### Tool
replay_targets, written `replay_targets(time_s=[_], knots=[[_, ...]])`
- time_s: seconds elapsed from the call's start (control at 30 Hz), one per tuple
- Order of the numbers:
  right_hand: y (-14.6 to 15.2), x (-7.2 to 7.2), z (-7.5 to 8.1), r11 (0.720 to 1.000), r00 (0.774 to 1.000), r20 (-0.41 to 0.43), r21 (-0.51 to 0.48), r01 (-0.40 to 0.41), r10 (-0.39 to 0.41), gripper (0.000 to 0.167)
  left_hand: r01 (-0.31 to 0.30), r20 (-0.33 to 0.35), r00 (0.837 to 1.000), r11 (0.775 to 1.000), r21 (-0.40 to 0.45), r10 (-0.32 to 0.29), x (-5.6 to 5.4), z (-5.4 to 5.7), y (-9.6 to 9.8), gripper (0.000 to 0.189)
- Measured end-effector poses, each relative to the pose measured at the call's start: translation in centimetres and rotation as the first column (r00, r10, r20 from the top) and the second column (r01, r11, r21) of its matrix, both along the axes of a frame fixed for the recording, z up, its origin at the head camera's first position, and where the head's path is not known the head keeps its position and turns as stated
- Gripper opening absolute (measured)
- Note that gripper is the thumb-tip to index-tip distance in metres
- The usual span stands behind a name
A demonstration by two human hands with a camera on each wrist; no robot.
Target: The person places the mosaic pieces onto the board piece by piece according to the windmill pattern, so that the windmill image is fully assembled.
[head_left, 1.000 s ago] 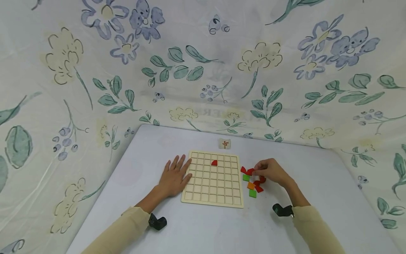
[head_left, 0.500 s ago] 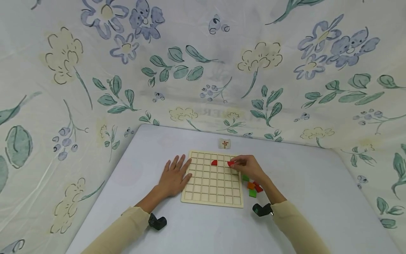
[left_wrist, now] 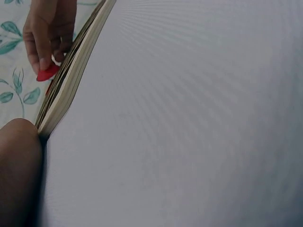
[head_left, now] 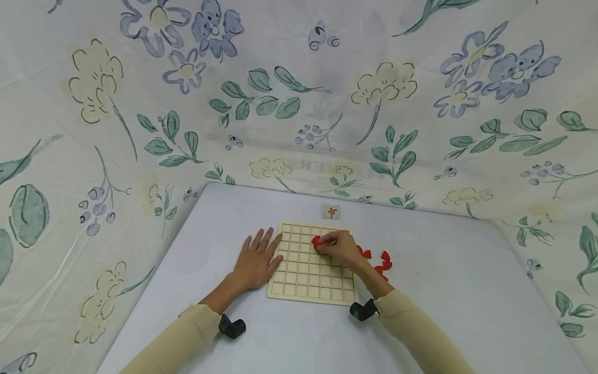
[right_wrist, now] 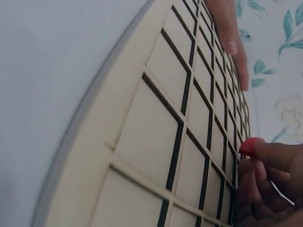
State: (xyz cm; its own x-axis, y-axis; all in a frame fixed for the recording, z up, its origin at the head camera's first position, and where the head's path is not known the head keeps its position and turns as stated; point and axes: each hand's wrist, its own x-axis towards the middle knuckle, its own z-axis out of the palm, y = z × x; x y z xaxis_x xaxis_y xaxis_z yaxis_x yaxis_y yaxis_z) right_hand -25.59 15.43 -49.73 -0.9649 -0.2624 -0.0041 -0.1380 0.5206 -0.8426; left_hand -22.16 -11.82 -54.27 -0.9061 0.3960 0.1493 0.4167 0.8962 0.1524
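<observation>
A pale wooden grid board [head_left: 294, 280] lies on the white table. My right hand [head_left: 340, 248] is over its upper middle, pinching a red quarter-round tile [right_wrist: 250, 145] between thumb and fingertips. In the left wrist view the same red tile [left_wrist: 47, 73] shows tilted just above the board's surface. Directly behind it, another red tile [head_left: 315, 239] sits in a square of the board, partly overlapped by the held one. My left hand [head_left: 256, 262] lies flat with fingers spread, its fingertips and thumb at the board's left edge.
Several loose red tiles [head_left: 385, 258] lie to the right of the board, some hidden behind the right forearm. A small card with a grid pattern [head_left: 330, 211] lies beyond the board. A flowered cloth [head_left: 299, 104] hangs behind the table.
My right hand has taken a red tile from the loose pile and carried it left over the board to beside the placed red tile. My left hand has stayed still.
</observation>
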Motion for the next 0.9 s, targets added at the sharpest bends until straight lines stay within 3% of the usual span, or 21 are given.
replay_targets(time_s=[0.2, 0.63, 0.8, 0.9], knots=[[-0.9, -0.1, -0.3, 0.993, 0.992, -0.120, 0.104, 0.052, -0.039, 0.005, 0.005, 0.014, 1.000, 1.000, 0.014, -0.005, 0.1, 0.2, 0.1, 0.062], [-1.0, -0.3, -0.2, 0.985, 0.978, -0.209, 0.172, 0.018, 0.019, 0.004, -0.003, 0.007, 1.000, 1.000, 0.007, 0.003, 0.0, 0.2, 0.0, 0.062], [-0.9, -0.7, 0.2, 0.969, 0.978, -0.190, 0.245, -0.035, 0.083, 0.005, -0.002, 0.013, 1.000, 1.000, 0.009, 0.002, 0.1, 0.2, 0.0, 0.062], [-1.1, -1.0, 0.9, 0.940, 0.980, -0.156, 0.335, -0.065, 0.124, 0.005, -0.002, 0.008, 1.000, 1.000, 0.014, 0.002, 0.1, 0.3, 0.0, 0.062]])
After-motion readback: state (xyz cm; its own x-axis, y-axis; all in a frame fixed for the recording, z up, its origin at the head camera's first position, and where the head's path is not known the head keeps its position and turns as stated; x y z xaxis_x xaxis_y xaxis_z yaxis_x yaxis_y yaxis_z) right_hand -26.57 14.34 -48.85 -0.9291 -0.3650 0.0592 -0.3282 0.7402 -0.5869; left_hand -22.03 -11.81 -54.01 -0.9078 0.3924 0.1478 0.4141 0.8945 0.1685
